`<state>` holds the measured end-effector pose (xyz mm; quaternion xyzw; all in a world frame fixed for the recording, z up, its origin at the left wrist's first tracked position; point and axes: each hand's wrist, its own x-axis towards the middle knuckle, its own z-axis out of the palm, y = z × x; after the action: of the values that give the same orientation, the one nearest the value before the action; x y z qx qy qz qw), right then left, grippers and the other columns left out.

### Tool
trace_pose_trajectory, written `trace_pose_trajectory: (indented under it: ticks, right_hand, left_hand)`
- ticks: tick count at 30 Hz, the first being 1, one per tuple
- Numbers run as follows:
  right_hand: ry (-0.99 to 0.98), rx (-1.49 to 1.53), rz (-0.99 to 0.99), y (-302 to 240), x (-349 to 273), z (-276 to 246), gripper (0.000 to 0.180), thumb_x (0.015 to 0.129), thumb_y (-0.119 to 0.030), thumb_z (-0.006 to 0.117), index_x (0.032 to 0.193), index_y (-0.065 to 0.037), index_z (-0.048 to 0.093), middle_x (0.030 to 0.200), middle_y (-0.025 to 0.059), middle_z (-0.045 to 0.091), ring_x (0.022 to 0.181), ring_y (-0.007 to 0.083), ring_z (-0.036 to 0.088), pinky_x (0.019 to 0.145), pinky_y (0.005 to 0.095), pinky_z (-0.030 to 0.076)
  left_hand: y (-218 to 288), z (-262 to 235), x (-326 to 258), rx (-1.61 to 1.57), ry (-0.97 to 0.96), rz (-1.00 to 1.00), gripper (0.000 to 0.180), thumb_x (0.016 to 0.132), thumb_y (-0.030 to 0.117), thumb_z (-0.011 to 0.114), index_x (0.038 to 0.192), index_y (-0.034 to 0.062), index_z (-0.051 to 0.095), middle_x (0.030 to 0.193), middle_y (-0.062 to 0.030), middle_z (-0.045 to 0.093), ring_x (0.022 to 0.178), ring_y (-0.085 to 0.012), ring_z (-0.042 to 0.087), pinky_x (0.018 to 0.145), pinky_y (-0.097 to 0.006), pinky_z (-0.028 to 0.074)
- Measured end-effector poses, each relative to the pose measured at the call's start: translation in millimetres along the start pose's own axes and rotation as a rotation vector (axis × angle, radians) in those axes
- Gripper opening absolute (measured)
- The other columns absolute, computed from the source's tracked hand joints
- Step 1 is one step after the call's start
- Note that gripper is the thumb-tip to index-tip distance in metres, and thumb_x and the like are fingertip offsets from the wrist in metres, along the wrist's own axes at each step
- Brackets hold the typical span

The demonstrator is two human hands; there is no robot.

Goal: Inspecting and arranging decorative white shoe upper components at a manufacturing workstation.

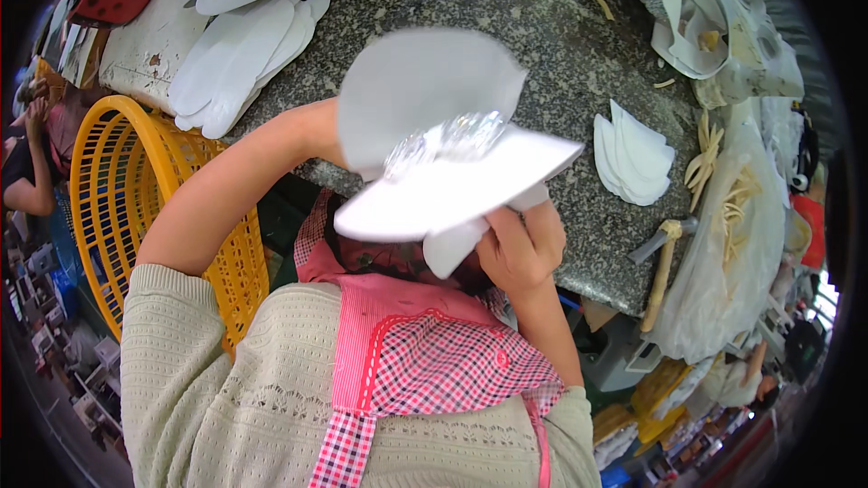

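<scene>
Over the table's near edge I hold up a curved white shoe-part-like piece [452, 188] with a glittery silver band [443, 143] across it and a broad grey-white flap [425, 81] behind. My right hand [524, 248] is closed at its lower right, fingers bent around the edge. A small rounded white piece [452, 248] hangs beside these fingers. My left arm [244, 167] reaches up behind the flap, which hides my left hand and its fingers. To the right, a fanned stack of small white pieces [633, 155] lies on the speckled stone table [579, 244].
A hammer [665, 271] lies on the table's right edge, beside a clear plastic bag [723, 262] with tan strips. White sole-shaped sheets [240, 59] are stacked at the far left. A yellow basket [117, 208] stands left. White scraps [705, 27] pile at the far right.
</scene>
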<state>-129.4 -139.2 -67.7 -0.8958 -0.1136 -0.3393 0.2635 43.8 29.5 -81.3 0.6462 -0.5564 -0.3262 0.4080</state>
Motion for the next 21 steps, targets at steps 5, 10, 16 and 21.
trace_pose_trajectory:
  ticks: [5,10,16,21]
  right_hand:
    - [0.004,-0.07,0.075,6,-6,15,0.025,0.055,-0.004,0.065,0.08,-0.003,0.063,0.075,0.0105,0.05,0.061,0.0264,0.05,0.049,0.0345,0.04]
    - [0.011,-0.097,0.164,3,-8,16,0.027,0.058,-0.004,0.065,0.085,-0.004,0.061,0.08,0.0105,0.049,0.066,0.0291,0.051,0.055,0.0373,0.042]
    - [0.053,-0.115,0.2,7,-14,23,0.026,0.056,-0.004,0.068,0.082,-0.004,0.061,0.082,0.0097,0.052,0.067,0.0274,0.052,0.055,0.0366,0.042]
    - [0.038,0.029,0.228,8,-15,21,0.025,0.057,-0.005,0.068,0.082,-0.005,0.062,0.082,0.0091,0.053,0.066,0.0261,0.052,0.055,0.0355,0.042]
  left_hand:
    - [-5,-7,1,0.233,0.066,0.209,0.052,0.074,0.015,0.064,0.123,0.0055,0.05,0.124,-0.0161,0.05,0.116,-0.0293,0.047,0.1,-0.037,0.035]
    - [-1,-8,-8,0.111,-0.049,0.057,0.039,0.07,0.018,0.067,0.105,0.0045,0.059,0.106,-0.0155,0.059,0.1,-0.0325,0.055,0.089,-0.039,0.042]
    - [-16,-4,-11,0.247,-0.009,0.162,0.039,0.066,0.017,0.068,0.103,0.0054,0.06,0.102,-0.0143,0.061,0.095,-0.0309,0.057,0.084,-0.038,0.045]
    - [-30,4,-15,0.242,-0.053,-0.038,0.04,0.064,0.017,0.07,0.101,0.0062,0.061,0.099,-0.0137,0.062,0.091,-0.0307,0.059,0.082,-0.038,0.047]
